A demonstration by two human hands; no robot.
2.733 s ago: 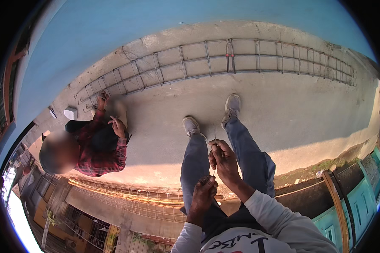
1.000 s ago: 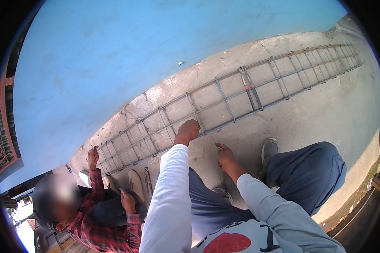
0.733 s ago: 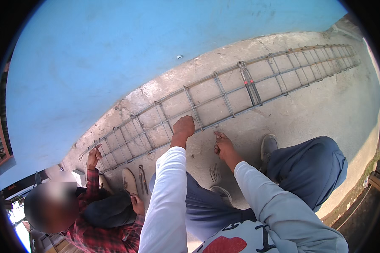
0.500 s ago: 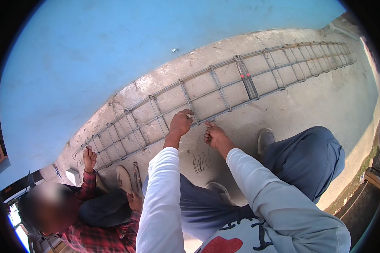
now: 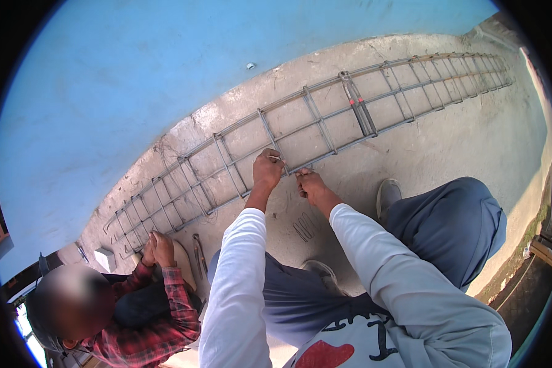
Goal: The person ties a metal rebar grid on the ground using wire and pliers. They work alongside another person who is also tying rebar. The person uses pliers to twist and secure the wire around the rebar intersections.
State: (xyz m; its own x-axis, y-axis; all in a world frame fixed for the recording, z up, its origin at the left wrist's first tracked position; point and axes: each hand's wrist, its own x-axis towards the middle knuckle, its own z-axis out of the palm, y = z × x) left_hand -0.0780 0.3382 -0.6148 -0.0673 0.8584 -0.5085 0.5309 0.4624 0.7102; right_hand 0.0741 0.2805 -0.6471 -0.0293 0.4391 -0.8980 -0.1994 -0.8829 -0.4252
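Observation:
A long rebar cage (image 5: 230, 162) of thin steel bars and square stirrups lies across the concrete. My left hand (image 5: 267, 170) is closed at its near bar, beside a stirrup, with a small pale stick-like thing showing at the fingers. Just right of it, my right hand (image 5: 311, 185) is closed in a pinch against the same bar; what its fingers hold is too small to make out. Pincers (image 5: 357, 104) with dark handles and red marks rest across the cage farther right. Several bent tie wires (image 5: 303, 227) lie on the floor below my hands.
At left, a co-worker in a red checked shirt (image 5: 159, 300) crouches by the cage's end, hands together (image 5: 159, 249). Another hand tool (image 5: 199, 254) lies near their foot. A white block (image 5: 105, 260) stands by the blue wall (image 5: 135, 80). Loose wire (image 5: 165, 153) tangles over the cage.
My left hand has shifted slightly up and to the right along the bar; my right hand stays nearly in place. The co-worker's raised hand has come down to meet the other.

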